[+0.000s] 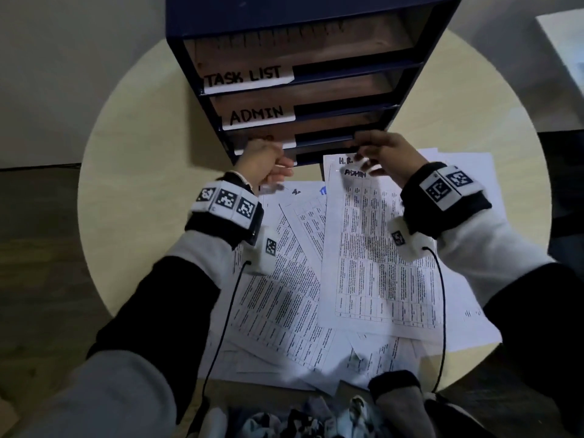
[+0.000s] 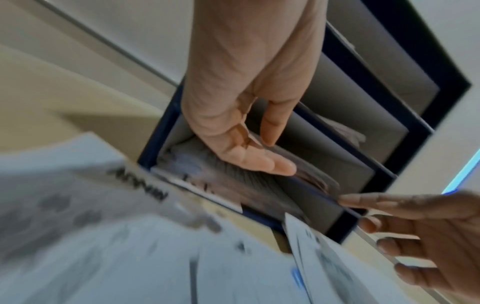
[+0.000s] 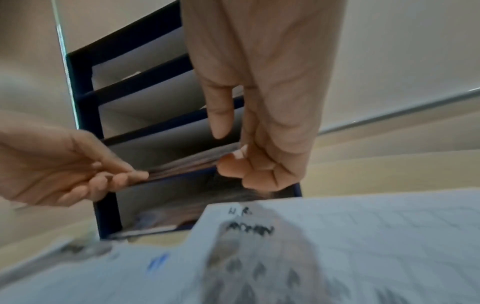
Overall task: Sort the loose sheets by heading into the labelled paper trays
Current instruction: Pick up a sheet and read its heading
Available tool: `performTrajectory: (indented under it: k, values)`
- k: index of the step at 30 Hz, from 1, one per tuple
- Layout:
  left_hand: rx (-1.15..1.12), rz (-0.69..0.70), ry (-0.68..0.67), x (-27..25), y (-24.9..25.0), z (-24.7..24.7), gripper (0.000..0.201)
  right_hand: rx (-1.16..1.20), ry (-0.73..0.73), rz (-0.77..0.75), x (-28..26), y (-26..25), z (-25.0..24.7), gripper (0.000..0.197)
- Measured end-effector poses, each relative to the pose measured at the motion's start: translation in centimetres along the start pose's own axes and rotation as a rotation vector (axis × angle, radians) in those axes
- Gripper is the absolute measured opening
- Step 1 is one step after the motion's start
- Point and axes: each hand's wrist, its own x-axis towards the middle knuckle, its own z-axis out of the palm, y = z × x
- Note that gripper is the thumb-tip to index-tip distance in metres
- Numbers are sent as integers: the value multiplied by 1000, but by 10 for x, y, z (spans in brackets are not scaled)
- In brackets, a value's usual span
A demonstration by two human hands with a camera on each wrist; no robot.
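A dark blue tray rack (image 1: 407, 90) stands at the back of the round table (image 1: 142, 184), with trays labelled TASK LIST (image 1: 246, 79) and ADMIN (image 1: 257, 115). My left hand (image 1: 265, 162) covers the third label. Both hands are at that third tray's front. The left hand (image 2: 249, 156) pinches the left end of a thin stack of sheets (image 3: 187, 164) lying in the tray, and the right hand (image 3: 249, 164) pinches its right end. Loose printed sheets (image 1: 284, 295) lie spread below; the top one (image 1: 379, 248) is headed H.R. and ADMIN.
The loose sheets cover the table's near half, reaching its front edge. A box of crumpled fabric items (image 1: 300, 418) sits below that edge. A white surface (image 1: 565, 42) shows at the far right. Bare tabletop lies left of the rack.
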Motion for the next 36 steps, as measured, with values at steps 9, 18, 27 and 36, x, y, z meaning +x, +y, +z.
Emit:
performTrajectory:
  k: [9,18,27,36]
  values:
    - [621,-104,-88,-9,-34,48,24,-934,47,3,-12,47,-5,79]
    - [569,-63,-49,-7,-65,29,58,-1056,2,-40,-20,44,1,61]
    - [673,127,-3,-11,-73,10,47,-1122,-226,-312,-65,54,22,23]
    - [895,89,-102,-7,-53,-42,44,-1002,-142,-317,-66,54,21,9]
